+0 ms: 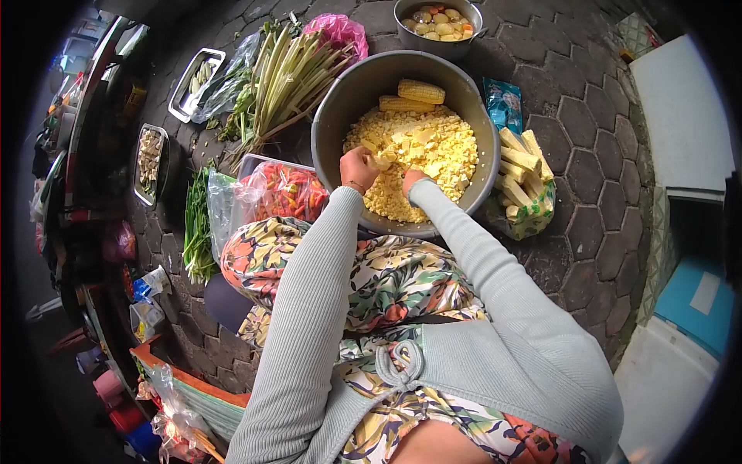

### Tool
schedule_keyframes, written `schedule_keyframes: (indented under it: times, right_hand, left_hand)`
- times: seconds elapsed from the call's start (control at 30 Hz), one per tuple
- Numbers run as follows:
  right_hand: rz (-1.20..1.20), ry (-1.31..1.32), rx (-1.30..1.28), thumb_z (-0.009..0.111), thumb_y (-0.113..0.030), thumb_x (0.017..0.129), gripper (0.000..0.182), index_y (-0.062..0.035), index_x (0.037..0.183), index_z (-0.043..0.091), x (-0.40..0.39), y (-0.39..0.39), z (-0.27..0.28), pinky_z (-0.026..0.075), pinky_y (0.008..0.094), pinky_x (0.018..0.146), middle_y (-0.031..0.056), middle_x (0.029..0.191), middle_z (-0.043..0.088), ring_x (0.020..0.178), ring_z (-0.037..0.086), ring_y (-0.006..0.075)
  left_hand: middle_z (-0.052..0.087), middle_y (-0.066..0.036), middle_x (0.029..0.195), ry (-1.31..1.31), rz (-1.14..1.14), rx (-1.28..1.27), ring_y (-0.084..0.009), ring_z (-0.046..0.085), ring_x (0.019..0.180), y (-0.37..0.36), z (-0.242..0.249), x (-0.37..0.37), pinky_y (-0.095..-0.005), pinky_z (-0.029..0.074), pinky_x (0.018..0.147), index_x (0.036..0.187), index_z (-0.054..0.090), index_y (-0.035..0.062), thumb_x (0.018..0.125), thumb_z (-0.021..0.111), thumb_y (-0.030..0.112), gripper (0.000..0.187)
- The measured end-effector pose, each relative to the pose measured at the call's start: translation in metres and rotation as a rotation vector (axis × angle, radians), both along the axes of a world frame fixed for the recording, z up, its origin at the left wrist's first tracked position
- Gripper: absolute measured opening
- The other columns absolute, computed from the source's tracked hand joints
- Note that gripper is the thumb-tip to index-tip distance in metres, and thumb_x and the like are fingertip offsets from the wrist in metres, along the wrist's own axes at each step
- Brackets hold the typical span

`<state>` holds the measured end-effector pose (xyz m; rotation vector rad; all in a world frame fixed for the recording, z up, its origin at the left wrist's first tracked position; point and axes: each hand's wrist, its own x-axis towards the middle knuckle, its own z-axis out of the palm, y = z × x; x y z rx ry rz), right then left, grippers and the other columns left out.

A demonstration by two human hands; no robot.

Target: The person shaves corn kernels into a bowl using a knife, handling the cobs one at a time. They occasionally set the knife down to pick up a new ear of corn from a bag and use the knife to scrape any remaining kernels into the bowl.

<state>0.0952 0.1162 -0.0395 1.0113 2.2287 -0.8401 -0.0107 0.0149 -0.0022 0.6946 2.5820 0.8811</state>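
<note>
Over a large grey tub [328, 116], my left hand [358, 168] is closed around a pale yellow corn cob [380, 161]. My right hand [413, 180] is close beside it, low over the loose corn kernels [444, 147]. Its fingers are curled, and whatever they hold is hidden from view. Cut kernels and flat yellow slices fill much of the tub. Two whole corn cobs [421, 92] lie on the kernels at the far side.
Stripped cobs [519, 166] fill a bag right of the tub, near a blue packet [503, 104]. A pot [440, 48] of peeled vegetables stands behind. Leftward are red chilies [286, 189], long green stalks [290, 73], green beans [199, 224] and metal trays [148, 164].
</note>
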Motion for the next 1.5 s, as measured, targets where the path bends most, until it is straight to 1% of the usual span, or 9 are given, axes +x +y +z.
schedule_keyframes:
  times: [0.1,0.13,0.2,0.3,0.37,0.47,0.63,1.2,1.5]
  right_hand:
    - [0.18,-0.031,-0.104,0.041,-0.029,0.085,0.036,-0.003,0.105,0.055,0.024,0.016,0.02,0.044,0.0356,0.082,0.0209,0.106,0.055,0.097,0.055,0.0309]
    - [0.118,0.023,-0.161,0.042,-0.029,0.085,0.036,-0.0008,0.102,0.056,0.035,0.021,0.021,0.044,0.037,0.079,0.0223,0.101,0.056,0.093,0.056,0.0325]
    - [0.083,0.065,-0.174,0.042,-0.03,0.085,0.036,0.0,0.1,0.056,0.054,0.026,0.034,0.044,0.0381,0.077,0.0226,0.098,0.057,0.09,0.056,0.0329]
    - [0.038,0.155,-0.142,0.043,-0.029,0.085,0.035,0.0021,0.094,0.055,0.068,0.02,0.059,0.044,0.041,0.073,0.0223,0.086,0.059,0.083,0.057,0.0342]
    - [-0.017,0.329,-0.066,0.044,-0.028,0.085,0.032,0.0019,0.093,0.052,0.064,0.009,0.065,0.045,0.0426,0.07,0.0227,0.082,0.059,0.08,0.058,0.0353]
    - [-0.056,0.346,-0.039,0.042,-0.026,0.086,0.029,0.0011,0.097,0.046,0.047,-0.008,0.074,0.045,0.045,0.068,0.0238,0.078,0.058,0.077,0.058,0.037]
    - [-0.025,0.411,0.006,0.041,-0.026,0.087,0.026,-0.0011,0.096,0.041,0.023,-0.02,0.069,0.043,0.0479,0.062,0.0251,0.071,0.057,0.07,0.056,0.0404]
    - [0.033,0.342,0.095,0.041,-0.024,0.086,0.025,-0.002,0.097,0.041,0.023,-0.019,0.068,0.044,0.0476,0.061,0.0219,0.074,0.058,0.07,0.057,0.0385]
    - [0.102,0.161,0.144,0.035,-0.021,0.089,0.026,-0.0018,0.101,0.047,0.004,-0.017,0.065,0.048,0.0412,0.07,0.0174,0.085,0.061,0.082,0.06,0.0305]
  left_hand:
    - [0.06,-0.011,0.072,0.169,-0.193,-0.008,-0.0217,0.059,0.065,0.0,0.006,-0.006,-0.028,0.046,0.059,0.077,0.062,0.0009,0.059,0.062,0.005,0.018]
    - [0.06,-0.011,0.072,0.165,-0.201,-0.01,-0.0217,0.059,0.065,0.003,0.012,-0.007,-0.028,0.046,0.059,0.077,0.062,0.0009,0.059,0.062,0.005,0.018]
    - [0.058,-0.015,0.079,0.169,-0.301,0.145,-0.0284,0.057,0.075,0.006,0.02,-0.011,-0.0365,0.045,0.066,0.076,0.061,0.0004,0.062,0.058,0.001,0.014]
    - [0.058,-0.015,0.077,0.138,-0.263,0.24,-0.0298,0.057,0.075,0.005,0.008,-0.011,-0.0356,0.046,0.066,0.078,0.061,-0.0002,0.063,0.057,-0.002,0.016]
    - [0.058,-0.014,0.077,0.13,-0.204,0.242,-0.029,0.057,0.073,0.004,0.004,-0.006,-0.034,0.046,0.066,0.08,0.061,0.0003,0.06,0.062,-0.001,0.02]
    - [0.061,-0.01,0.078,0.103,-0.103,0.046,-0.0194,0.06,0.075,0.0,-0.001,-0.006,-0.0292,0.048,0.068,0.085,0.062,0.0024,0.05,0.077,0.012,0.039]
    - [0.062,-0.01,0.075,0.028,-0.065,0.055,-0.0186,0.061,0.071,-0.002,0.008,-0.002,-0.0276,0.048,0.066,0.082,0.062,0.0004,0.05,0.078,0.015,0.039]
    - [0.063,-0.01,0.068,-0.038,0.007,0.136,-0.0176,0.061,0.064,0.006,0.01,0.002,-0.0266,0.048,0.062,0.072,0.063,-0.0006,0.051,0.076,0.014,0.029]
    - [0.061,-0.01,0.063,0.024,-0.022,0.113,-0.0168,0.06,0.059,0.006,0.002,0.004,-0.0262,0.047,0.058,0.066,0.062,0.0006,0.051,0.073,0.012,0.021]
